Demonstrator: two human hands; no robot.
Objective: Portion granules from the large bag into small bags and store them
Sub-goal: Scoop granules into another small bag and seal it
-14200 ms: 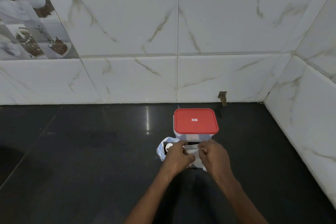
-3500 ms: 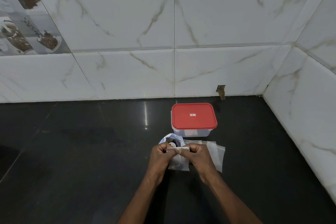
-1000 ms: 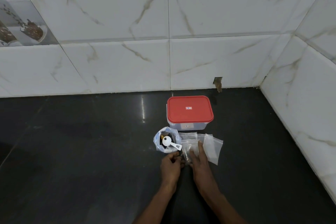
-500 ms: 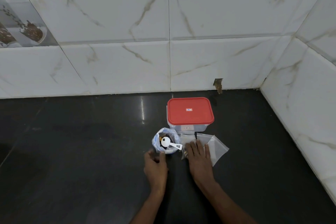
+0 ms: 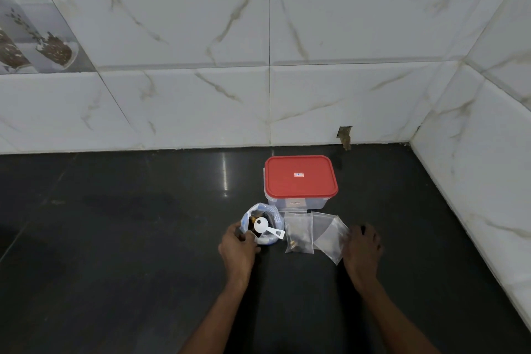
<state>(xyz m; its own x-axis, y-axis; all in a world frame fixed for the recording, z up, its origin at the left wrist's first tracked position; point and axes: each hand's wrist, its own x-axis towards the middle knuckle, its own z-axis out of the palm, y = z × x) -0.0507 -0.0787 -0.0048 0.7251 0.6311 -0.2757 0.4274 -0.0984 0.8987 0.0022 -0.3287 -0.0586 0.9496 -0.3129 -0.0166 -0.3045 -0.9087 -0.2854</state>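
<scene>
On the dark countertop (image 5: 129, 238), the left hand (image 5: 237, 247) curls its thumb and fingers around the near rim of the large bag (image 5: 273, 217). The right hand (image 5: 362, 244) lies loosely spread and grips nothing, its fingertips touching the right edge of an empty small bag (image 5: 330, 234). The large bag stands open-mouthed, with brownish granules inside and a white scoop (image 5: 266, 226) lying across its opening, handle pointing right. Just beside it lies a clear filled small bag (image 5: 298, 234) holding a few golden-brown granules near its bottom edge (the amount is hard to judge). The empty bag overlaps its right side, tilted. Behind them stands a translucent container (image 5: 300, 202) under a closed red lid (image 5: 300, 178), its contents hidden, near the marble-tiled wall (image 5: 316, 80).
</scene>
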